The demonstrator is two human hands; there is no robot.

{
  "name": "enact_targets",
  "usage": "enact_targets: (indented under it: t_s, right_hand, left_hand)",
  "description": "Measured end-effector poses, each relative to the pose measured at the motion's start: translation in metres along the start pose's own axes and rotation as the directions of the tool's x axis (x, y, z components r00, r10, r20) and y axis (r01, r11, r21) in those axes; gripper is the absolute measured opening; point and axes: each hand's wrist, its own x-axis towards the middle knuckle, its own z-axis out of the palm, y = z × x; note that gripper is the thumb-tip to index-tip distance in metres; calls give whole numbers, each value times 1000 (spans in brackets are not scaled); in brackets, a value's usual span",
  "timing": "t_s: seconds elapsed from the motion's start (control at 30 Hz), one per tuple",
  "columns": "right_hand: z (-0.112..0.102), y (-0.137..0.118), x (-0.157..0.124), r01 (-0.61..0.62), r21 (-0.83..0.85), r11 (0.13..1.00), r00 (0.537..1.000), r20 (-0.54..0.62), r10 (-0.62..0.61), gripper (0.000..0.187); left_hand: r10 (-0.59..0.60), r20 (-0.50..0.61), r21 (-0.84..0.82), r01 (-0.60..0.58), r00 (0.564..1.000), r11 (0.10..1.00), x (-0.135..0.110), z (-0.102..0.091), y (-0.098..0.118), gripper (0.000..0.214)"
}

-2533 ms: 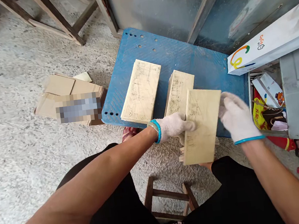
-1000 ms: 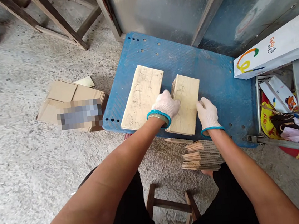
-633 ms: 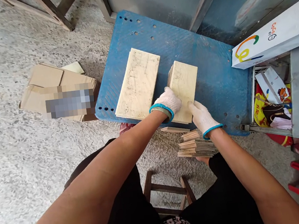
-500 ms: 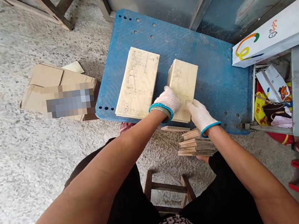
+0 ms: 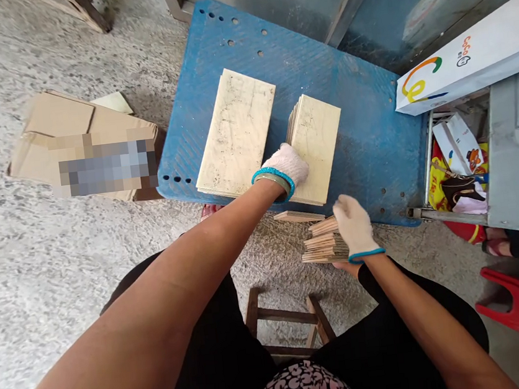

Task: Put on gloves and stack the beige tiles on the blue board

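My left hand (image 5: 287, 169), in a white knit glove with a blue cuff, rests closed against the left long edge of a stack of thin pale wooden boards (image 5: 321, 137). Its fingertips are partly hidden. To the left lies a wider stack of pale, dark-speckled boards (image 5: 237, 125). My right hand (image 5: 355, 224), gloved alike, hovers past the table's near edge with fingers bent together; I cannot make out anything in them. Directly beside and below it, an uneven pile of boards (image 5: 322, 248) shows its edges. A further thin board (image 5: 298, 216) lies by the near edge.
The blue plastic tabletop (image 5: 370, 144) has holes at its corners. A cardboard box (image 5: 63, 120) stands on the floor to the left. At right are a white paper bag (image 5: 469, 58), an open drawer with packets (image 5: 458, 153) and a red stool (image 5: 510, 303). A wooden stool (image 5: 287, 315) stands below.
My right hand has left the right-hand board stack and come back toward me, over the lower pile, its fingers bending. My left hand stays at the stack's edge. The view has shifted slightly.
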Motion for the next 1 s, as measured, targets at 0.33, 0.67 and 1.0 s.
enact_targets:
  t_s: [0.33,0.67,1.0]
  right_hand:
    - [17,-19,-34,424,-534,731,903,306,-300,33]
    - [32,-3,-47,490,-561,668,868,239,-435,32]
    - [33,-4,-57,509,-497,703,827,510,-238,27]
  left_hand:
    - [40,-12,5,-40,999,999,-12,-2,-10,38]
    - [35,-37,43,-34,999,999,-13,-8,-14,34]
    - [92,-75,69,-87,993,994,-20,-12,-17,46]
